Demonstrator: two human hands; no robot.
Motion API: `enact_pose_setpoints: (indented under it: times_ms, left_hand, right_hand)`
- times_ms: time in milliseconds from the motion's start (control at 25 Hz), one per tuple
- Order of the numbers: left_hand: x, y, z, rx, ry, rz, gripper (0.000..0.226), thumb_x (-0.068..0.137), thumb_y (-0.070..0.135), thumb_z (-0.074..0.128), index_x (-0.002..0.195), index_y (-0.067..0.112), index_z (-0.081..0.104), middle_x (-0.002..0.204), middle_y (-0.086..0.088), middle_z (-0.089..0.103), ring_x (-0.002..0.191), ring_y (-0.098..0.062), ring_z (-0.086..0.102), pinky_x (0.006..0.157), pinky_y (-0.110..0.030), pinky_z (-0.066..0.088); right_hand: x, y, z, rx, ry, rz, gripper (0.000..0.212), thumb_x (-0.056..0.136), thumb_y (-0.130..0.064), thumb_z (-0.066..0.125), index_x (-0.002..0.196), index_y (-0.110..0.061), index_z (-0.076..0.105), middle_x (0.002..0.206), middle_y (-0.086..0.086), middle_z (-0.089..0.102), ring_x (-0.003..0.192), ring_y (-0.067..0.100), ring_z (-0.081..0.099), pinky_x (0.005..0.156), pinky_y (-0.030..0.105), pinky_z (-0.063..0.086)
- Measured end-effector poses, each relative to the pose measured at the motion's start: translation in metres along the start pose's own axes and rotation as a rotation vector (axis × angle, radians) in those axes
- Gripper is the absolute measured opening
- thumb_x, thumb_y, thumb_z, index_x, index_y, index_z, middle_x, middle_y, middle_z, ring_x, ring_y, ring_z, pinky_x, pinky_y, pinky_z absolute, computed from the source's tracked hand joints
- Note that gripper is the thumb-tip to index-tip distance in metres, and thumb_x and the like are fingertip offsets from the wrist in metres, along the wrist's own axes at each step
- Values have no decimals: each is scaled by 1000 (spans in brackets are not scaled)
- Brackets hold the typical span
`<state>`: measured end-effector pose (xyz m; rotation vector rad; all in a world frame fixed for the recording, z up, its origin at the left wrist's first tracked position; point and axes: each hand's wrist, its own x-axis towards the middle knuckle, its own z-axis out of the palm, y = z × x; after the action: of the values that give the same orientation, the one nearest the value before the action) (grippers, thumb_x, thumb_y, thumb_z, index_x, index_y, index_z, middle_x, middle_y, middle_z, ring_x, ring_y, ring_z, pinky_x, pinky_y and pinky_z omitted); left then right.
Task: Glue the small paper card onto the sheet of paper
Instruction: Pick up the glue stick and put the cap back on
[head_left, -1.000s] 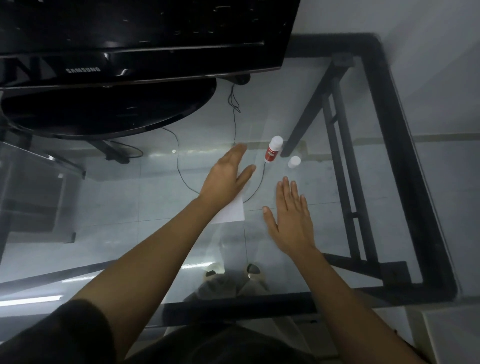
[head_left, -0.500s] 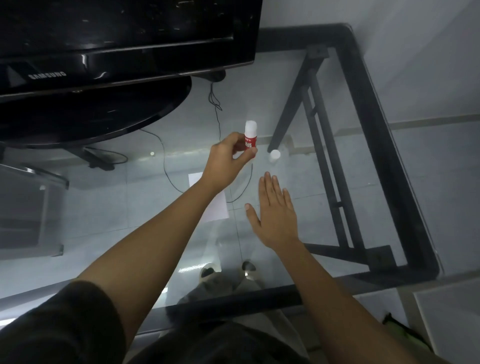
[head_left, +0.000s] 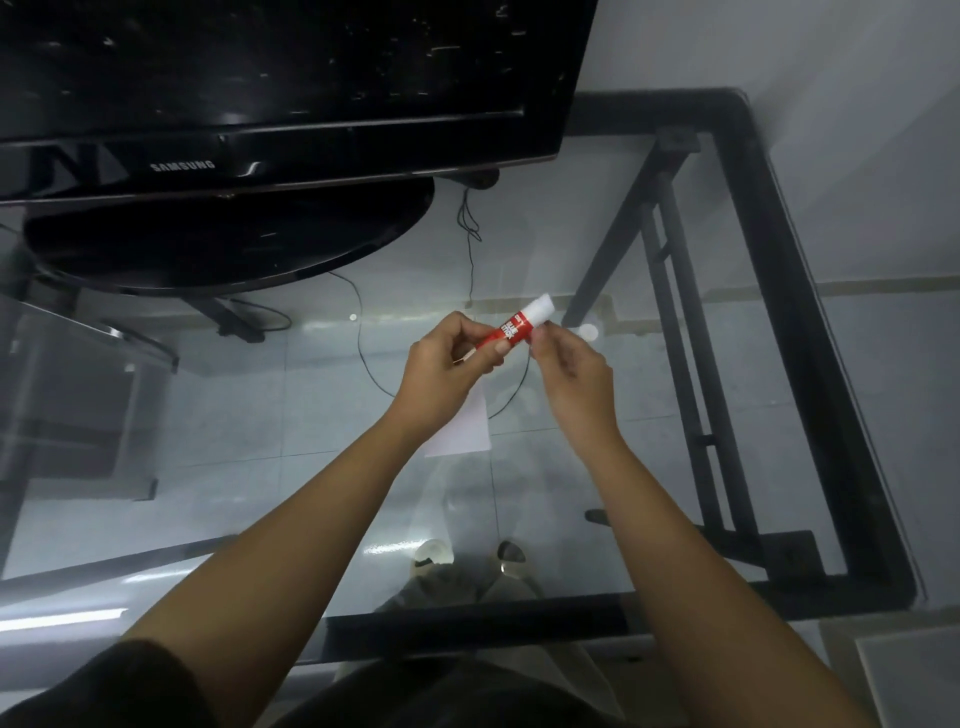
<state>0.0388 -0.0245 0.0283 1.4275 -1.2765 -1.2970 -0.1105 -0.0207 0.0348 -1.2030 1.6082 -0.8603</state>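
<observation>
The glue stick (head_left: 521, 326) is a short red tube with white lettering and a white far end, held tilted above the glass desk (head_left: 675, 467), white end up and to the right. The left hand (head_left: 447, 364) is closed around its red lower part, thumb across the label. The right hand (head_left: 569, 369) pinches the tube just below the white end with its fingertips. There is one glue stick, and one small white round cap (head_left: 588, 332) lies on the glass just right of the hands.

One white paper (head_left: 465, 426) lies flat on the desk below the left hand and wrist, which hide most of it; whether this is the sheet or the card, I cannot tell in this dim view.

At the far left a black monitor (head_left: 291, 88) stands on its oval base (head_left: 228, 239), with thin cables (head_left: 363, 353) trailing towards the hands. The desk's black frame (head_left: 810, 332) runs along the right and near edges. Through the glass show floor tiles and the person's feet (head_left: 467, 556).
</observation>
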Motion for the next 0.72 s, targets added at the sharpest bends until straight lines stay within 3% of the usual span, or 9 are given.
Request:
enact_pose_setpoints:
  times_ms: [120, 200, 400, 560, 720]
  left_hand:
    - [-4, -1, 0, -2, 8, 9, 10, 82, 32, 68, 80, 28, 58, 91, 1, 70, 83, -15, 68, 76, -30, 56]
    - [-5, 1, 0, -2, -2, 15, 9, 83, 32, 67, 83, 27, 59, 90, 2, 69, 83, -13, 67, 76, -29, 56]
    - [-13, 3, -1, 117, 20, 70, 28, 78, 30, 73, 96, 29, 52, 98, 12, 59, 84, -5, 60, 69, -15, 51]
    - [-19, 4, -1, 100, 79, 130, 21, 78, 25, 72, 90, 25, 55, 89, 15, 63, 77, 0, 61, 65, -10, 49]
    - [-16, 8, -6, 17, 34, 84, 18, 79, 26, 71, 90, 19, 59, 92, 9, 68, 78, -6, 67, 69, -15, 52]
  right_hand:
    - [2, -10, 5, 49, 25, -6, 25, 85, -51, 52, 79, -31, 66, 76, 4, 68, 65, 5, 58, 60, 18, 45]
    - [1, -13, 7, 99, 49, 15, 26, 83, -49, 58, 74, -27, 68, 81, 13, 68, 73, 21, 62, 67, 33, 50]
    - [2, -16, 3, 243, 72, 45, 17, 81, -49, 60, 71, -37, 68, 79, -10, 71, 86, 9, 66, 78, 21, 48]
    - [2, -14, -1, 308, 12, 48, 17, 82, -47, 59, 79, -34, 70, 86, -9, 71, 92, 8, 66, 91, 30, 46]
    - [1, -14, -3, 334, -6, 44, 19, 75, -55, 59, 76, -40, 71, 83, -16, 72, 93, 4, 64, 94, 31, 44]
